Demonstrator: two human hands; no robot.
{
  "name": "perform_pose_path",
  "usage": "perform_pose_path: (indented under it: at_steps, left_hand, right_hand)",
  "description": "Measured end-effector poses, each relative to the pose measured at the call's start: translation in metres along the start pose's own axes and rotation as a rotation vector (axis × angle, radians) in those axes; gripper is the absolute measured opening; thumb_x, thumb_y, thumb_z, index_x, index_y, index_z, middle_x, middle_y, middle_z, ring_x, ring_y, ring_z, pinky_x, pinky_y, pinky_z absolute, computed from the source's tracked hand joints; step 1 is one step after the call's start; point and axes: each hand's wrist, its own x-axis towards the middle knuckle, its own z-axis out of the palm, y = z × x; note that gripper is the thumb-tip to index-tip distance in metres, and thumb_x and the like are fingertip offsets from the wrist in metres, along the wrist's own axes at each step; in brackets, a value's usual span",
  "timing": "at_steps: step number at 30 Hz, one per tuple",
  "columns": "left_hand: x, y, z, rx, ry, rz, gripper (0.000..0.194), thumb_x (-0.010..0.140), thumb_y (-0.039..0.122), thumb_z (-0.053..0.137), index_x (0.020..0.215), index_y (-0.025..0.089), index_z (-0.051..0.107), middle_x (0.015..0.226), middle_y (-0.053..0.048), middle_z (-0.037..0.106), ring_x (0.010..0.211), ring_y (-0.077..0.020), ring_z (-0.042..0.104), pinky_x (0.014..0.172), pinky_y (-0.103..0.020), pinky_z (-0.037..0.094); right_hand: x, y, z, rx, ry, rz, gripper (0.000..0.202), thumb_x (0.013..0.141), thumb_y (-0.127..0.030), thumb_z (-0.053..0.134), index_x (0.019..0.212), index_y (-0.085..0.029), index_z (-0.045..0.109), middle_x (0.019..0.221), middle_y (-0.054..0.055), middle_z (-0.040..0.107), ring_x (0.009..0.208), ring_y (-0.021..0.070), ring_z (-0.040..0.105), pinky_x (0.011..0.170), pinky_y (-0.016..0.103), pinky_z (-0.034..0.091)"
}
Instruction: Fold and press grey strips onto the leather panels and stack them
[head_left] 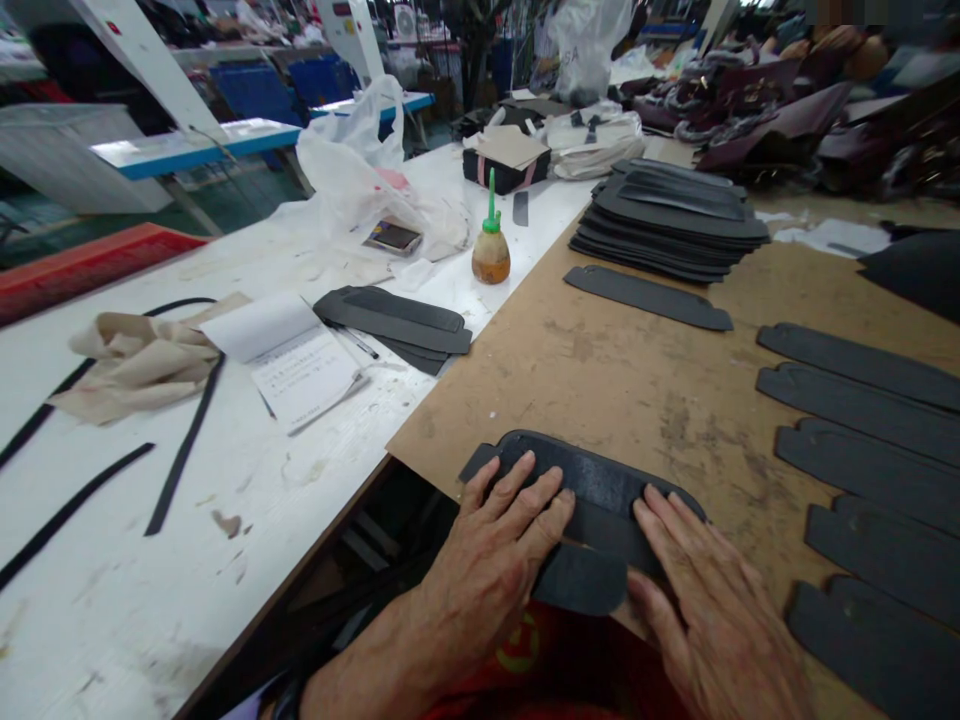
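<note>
A black leather-like panel point(596, 480) with rounded corners lies on the brown board at the near edge. My left hand point(499, 545) rests flat on its left part, fingers stretched out. On the panel's right end lie the straight fingers of my right hand point(712, 600), with the thumb spread apart. A rounded black flap point(581, 580) reaches toward me between both hands, over the board's edge. Part of the panel is hidden under my fingers.
Several black strips point(870, 470) lie in a row on the right, and one strip point(649, 297) lies before a stack of black panels point(667, 225). A glue bottle point(491, 255), more black pieces point(397, 315) and a notepad point(292, 370) are on the white table point(315, 490).
</note>
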Motion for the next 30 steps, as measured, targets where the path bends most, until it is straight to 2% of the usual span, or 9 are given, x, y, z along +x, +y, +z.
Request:
perform_pose_path:
  at_steps: [4,7,11,16,20,23,27,30]
  left_hand:
    - [0.001,-0.002,-0.016,-0.009,-0.021,-0.007,0.057,0.081,0.006,0.038,0.137,0.019,0.04,0.145,-0.003,0.042,0.137,-0.0186,0.03,0.114,-0.045,0.021]
    - [0.005,0.001,-0.024,0.041,-0.024,0.028,0.061,0.079,0.004,0.037,0.139,0.017,0.036,0.147,-0.003,0.038,0.139,-0.0181,0.027,0.115,-0.042,0.022]
    - [0.015,0.002,-0.02,0.121,-0.045,-0.002,0.063,0.077,0.004,0.038,0.139,0.016,0.038,0.147,-0.006,0.037,0.139,-0.0216,0.027,0.112,-0.042,0.026]
    - [0.018,-0.01,-0.012,0.134,-0.054,-0.001,0.062,0.078,0.007,0.039,0.139,0.016,0.036,0.149,-0.006,0.035,0.138,-0.0188,0.029,0.114,-0.039,0.023]
    - [0.012,-0.027,-0.016,0.175,-0.023,-0.098,0.065,0.076,0.005,0.036,0.14,0.015,0.037,0.147,-0.006,0.037,0.136,-0.0173,0.034,0.112,-0.036,0.026]
    - [0.009,-0.035,-0.023,0.251,0.013,-0.212,0.063,0.074,0.005,0.038,0.136,0.016,0.043,0.143,-0.005,0.044,0.134,-0.0229,0.036,0.11,-0.041,0.029]
    - [0.001,-0.036,-0.034,0.367,0.128,-0.368,0.055,0.073,0.006,0.043,0.125,0.015,0.056,0.138,-0.01,0.05,0.133,-0.033,0.035,0.103,-0.049,0.034]
    - [-0.007,-0.032,-0.037,0.375,0.178,-0.382,0.053,0.073,0.003,0.043,0.122,0.017,0.058,0.134,-0.009,0.054,0.13,-0.0327,0.039,0.1,-0.049,0.035]
  right_hand:
    - [0.0,0.001,-0.001,0.007,0.003,-0.006,0.055,0.092,-0.039,0.04,0.139,-0.009,0.038,0.131,0.015,0.056,0.121,0.0291,0.049,0.097,0.043,0.035]
    - [0.003,0.001,-0.003,0.005,0.016,0.0,0.053,0.093,-0.036,0.035,0.138,-0.007,0.039,0.129,0.017,0.057,0.118,0.0291,0.05,0.095,0.043,0.036]
    - [0.003,0.001,-0.002,0.007,0.014,-0.012,0.053,0.093,-0.038,0.037,0.136,-0.007,0.041,0.128,0.016,0.057,0.118,0.0295,0.051,0.096,0.043,0.036]
    - [0.0,0.003,-0.001,0.028,0.0,0.004,0.057,0.091,-0.042,0.043,0.138,-0.009,0.041,0.131,0.014,0.057,0.12,0.0285,0.05,0.099,0.043,0.036]
    - [0.0,0.002,-0.003,0.038,-0.007,0.014,0.057,0.092,-0.043,0.041,0.138,-0.01,0.04,0.131,0.014,0.056,0.122,0.0286,0.05,0.099,0.042,0.036]
    - [0.002,0.001,-0.004,0.02,-0.001,0.016,0.058,0.092,-0.043,0.04,0.139,-0.009,0.039,0.131,0.014,0.056,0.121,0.029,0.05,0.098,0.043,0.036]
    - [0.004,-0.001,-0.003,0.001,0.021,0.027,0.057,0.092,-0.044,0.042,0.136,-0.009,0.041,0.131,0.015,0.057,0.119,0.0291,0.052,0.097,0.043,0.036]
    - [0.005,-0.001,-0.003,0.003,0.023,0.034,0.054,0.092,-0.043,0.041,0.132,-0.008,0.046,0.13,0.015,0.057,0.119,0.0293,0.052,0.096,0.043,0.037]
